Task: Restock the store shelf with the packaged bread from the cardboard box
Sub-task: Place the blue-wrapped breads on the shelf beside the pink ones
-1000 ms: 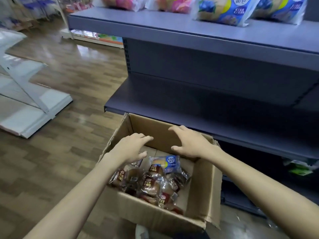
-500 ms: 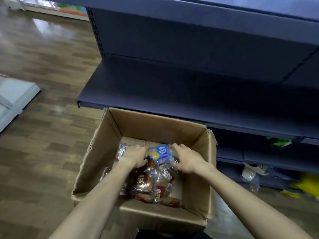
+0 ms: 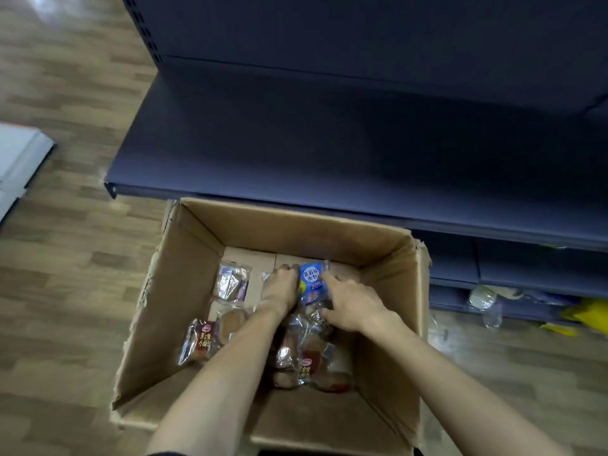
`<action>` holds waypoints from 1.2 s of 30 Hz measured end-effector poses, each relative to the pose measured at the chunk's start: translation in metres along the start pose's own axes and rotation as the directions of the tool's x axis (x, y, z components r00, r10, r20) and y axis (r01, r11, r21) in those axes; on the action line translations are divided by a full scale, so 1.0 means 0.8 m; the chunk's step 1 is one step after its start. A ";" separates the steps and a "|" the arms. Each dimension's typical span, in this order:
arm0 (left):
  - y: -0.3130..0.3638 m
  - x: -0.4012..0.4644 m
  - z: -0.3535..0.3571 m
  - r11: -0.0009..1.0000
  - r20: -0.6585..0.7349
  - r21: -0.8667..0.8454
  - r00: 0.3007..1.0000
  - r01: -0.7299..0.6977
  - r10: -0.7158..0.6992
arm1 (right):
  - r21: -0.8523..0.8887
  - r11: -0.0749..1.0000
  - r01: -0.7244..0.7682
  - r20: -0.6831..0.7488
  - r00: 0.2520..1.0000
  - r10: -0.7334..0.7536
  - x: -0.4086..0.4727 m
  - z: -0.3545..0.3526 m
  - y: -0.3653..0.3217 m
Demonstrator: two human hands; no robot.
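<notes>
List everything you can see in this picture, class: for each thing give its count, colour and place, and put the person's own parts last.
cardboard box: one, brown, open, on the floor in front of the shelf
blue bread packet: one, blue with white label, far side of the box, between the two hands
brown bread packets: several, clear wrap with dark red labels, on the box bottom; exact count unclear
silver-purple packet: one, far left of the box bottom
shelf: one, dark blue-grey, bare, behind the box
floor: wood-pattern brown
plastic bottle: one, clear, low at right
yellow item: one, right edge, unclear
white panel: one, left edge
left hand: gripping the blue packet's left side
right hand: on the blue packet's right side
</notes>
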State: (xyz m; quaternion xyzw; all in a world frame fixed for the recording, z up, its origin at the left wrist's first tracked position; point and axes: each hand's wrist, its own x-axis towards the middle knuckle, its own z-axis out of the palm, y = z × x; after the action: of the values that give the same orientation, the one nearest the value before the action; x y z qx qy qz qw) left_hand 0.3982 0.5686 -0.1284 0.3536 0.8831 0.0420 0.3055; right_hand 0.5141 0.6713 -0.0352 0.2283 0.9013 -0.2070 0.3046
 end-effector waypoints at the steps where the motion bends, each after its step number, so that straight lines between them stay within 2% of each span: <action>1: 0.000 0.004 0.001 1.000 0.003 -0.002 1.000 0.009 -0.009 | 0.006 1.000 -0.001 0.007 1.000 0.001 0.000 0.000 0.002; 7: -0.012 0.017 0.014 0.990 0.163 -0.094 0.983 0.106 -0.090 | 0.051 0.999 -0.012 0.085 0.996 0.008 0.005 -0.006 0.009; 9: -0.011 0.017 0.022 0.990 0.167 -0.035 0.977 0.137 -0.130 | 0.060 0.998 0.001 0.096 0.995 -0.007 0.008 -0.008 0.006; 13: -0.011 0.020 0.032 0.982 0.113 0.166 0.988 0.086 -0.106 | 0.071 0.997 -0.014 0.105 0.994 0.006 0.015 -0.008 0.005; 18: -0.014 0.028 0.024 0.986 0.207 0.144 0.972 0.078 -0.107 | 0.078 0.997 -0.012 0.128 0.992 0.002 0.017 -0.006 0.006; 26: -0.012 0.026 0.040 0.983 0.116 0.136 0.984 0.121 -0.137 | 0.129 0.991 -0.020 0.142 0.990 0.001 0.022 -0.001 0.008; 33: 0.006 0.025 0.051 0.937 0.023 0.315 0.986 0.150 -0.166 | 0.125 0.991 -0.035 0.132 0.991 0.019 0.021 0.000 0.009; 36: 0.008 0.027 0.048 0.930 0.012 0.330 0.984 0.162 -0.176 | 0.107 0.994 -0.037 0.128 0.991 0.023 0.021 -0.001 0.007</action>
State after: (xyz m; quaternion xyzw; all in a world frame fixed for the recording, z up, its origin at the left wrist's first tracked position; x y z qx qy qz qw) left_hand 0.4116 0.5821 -0.1690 0.3231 0.8984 -0.1390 0.2630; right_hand 0.5044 0.6809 -0.0467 0.2446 0.8638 -0.2656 0.3513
